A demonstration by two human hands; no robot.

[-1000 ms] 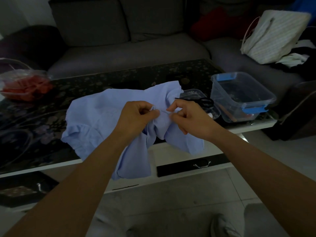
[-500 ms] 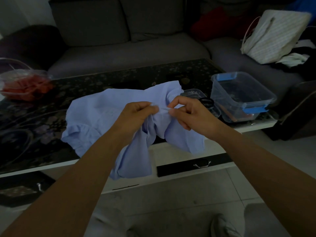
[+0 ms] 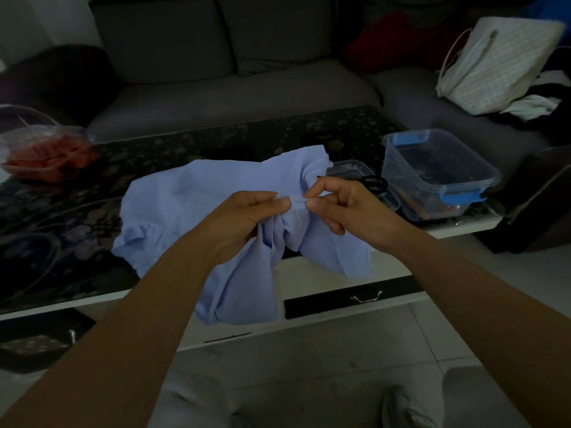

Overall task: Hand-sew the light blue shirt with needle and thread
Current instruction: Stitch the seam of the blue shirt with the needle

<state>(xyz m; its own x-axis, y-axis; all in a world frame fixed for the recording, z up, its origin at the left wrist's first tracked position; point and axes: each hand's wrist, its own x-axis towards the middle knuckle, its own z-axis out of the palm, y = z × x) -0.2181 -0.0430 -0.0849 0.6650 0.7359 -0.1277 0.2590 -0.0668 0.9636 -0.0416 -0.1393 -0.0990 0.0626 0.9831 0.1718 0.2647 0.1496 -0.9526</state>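
Note:
The light blue shirt (image 3: 191, 205) lies bunched on the dark table (image 3: 61, 230), with part of it hanging over the front edge. My left hand (image 3: 247, 217) pinches a raised fold of the shirt between thumb and fingers. Just to its right, my right hand (image 3: 343, 205) pinches at the same fold with thumb and forefinger, its other fingers curled. The room is dim, and the needle and thread are too small to make out between the fingertips.
A clear plastic box with blue clips (image 3: 438, 171) stands at the table's right end, with a smaller clear tub (image 3: 349, 168) and black scissors (image 3: 374, 183) beside it. A clear container of red things (image 3: 46, 152) sits far left. A grey sofa (image 3: 234, 88) and a striped bag (image 3: 494, 63) lie behind.
My right hand has lifted slightly and opened its outer fingers while keeping thumb and forefinger at the fold. The left hand keeps its pinch on the shirt.

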